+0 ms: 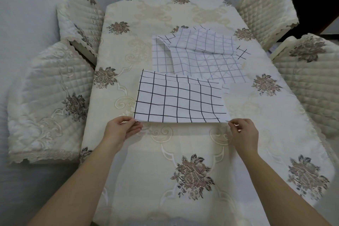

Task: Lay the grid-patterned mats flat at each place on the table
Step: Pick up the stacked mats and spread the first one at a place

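A white mat with a bold black grid (180, 98) lies spread in the middle of the table. My left hand (122, 129) pinches its near left corner and my right hand (244, 132) pinches its near right corner. Behind it sits a loose pile of more grid-patterned mats (198, 57), overlapping and partly folded over, their grid lines fainter. The table (183, 161) is covered by a cream cloth with brown embroidered flowers.
Two quilted cream chair backs stand along the left side (47, 101) (78, 20) and two along the right (266, 11) (310, 79). A pale wall lies behind the far end of the table.
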{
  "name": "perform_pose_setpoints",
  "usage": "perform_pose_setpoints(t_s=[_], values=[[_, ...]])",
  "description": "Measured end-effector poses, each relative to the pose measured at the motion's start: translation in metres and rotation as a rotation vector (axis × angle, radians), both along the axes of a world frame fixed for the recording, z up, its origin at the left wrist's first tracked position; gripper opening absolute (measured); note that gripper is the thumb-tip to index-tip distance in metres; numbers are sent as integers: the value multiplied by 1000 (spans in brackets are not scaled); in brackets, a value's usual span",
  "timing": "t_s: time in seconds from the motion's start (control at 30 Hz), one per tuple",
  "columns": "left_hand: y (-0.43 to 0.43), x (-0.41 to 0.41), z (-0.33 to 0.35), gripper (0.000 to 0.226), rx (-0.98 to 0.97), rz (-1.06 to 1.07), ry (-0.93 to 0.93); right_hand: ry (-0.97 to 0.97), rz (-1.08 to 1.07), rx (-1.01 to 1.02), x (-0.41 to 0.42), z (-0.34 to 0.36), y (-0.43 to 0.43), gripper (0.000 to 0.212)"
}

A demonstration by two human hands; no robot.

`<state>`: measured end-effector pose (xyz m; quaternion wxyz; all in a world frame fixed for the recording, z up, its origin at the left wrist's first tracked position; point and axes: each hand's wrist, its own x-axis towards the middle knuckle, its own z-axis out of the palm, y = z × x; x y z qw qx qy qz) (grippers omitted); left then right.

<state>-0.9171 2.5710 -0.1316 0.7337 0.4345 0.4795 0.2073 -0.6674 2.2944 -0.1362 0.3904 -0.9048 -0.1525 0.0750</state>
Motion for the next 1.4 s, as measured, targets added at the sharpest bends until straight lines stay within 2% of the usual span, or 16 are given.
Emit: perform_pose_setpoints(t_s=[0.23,0.33,0.43,0.53,0.7,0.83,1.0,1.17,1.27,1.4], values=[[0,-7,3,4,-92,-20,-111,67,2,45,-5,-3,-4,7],[2,-4,-1,18,-185,0,-121,306,-126,218,-7,-7,-1,29],[2,5,-6,28,-224,48,-56,548,-357,432,-3,-10,4,40],[1,17,-7,33,-203,70,46,640,-473,433,5,-10,10,44],[2,22,-9,37,-163,77,171,759,-460,402,14,-8,13,25],[-2,12,-7,25,-166,87,172,799,-450,385,10,-8,5,14],[-11,-4,-10,7,-183,139,180,901,-412,345,-10,1,-3,11],[-29,-9,-16,10,-364,270,29,1010,-319,292,-38,9,-5,12],[-53,-2,-13,8,-466,251,-47,1053,-304,299,-53,11,-1,13],[-89,13,-14,11,-523,183,-55,1115,-278,315,-74,10,7,14]])
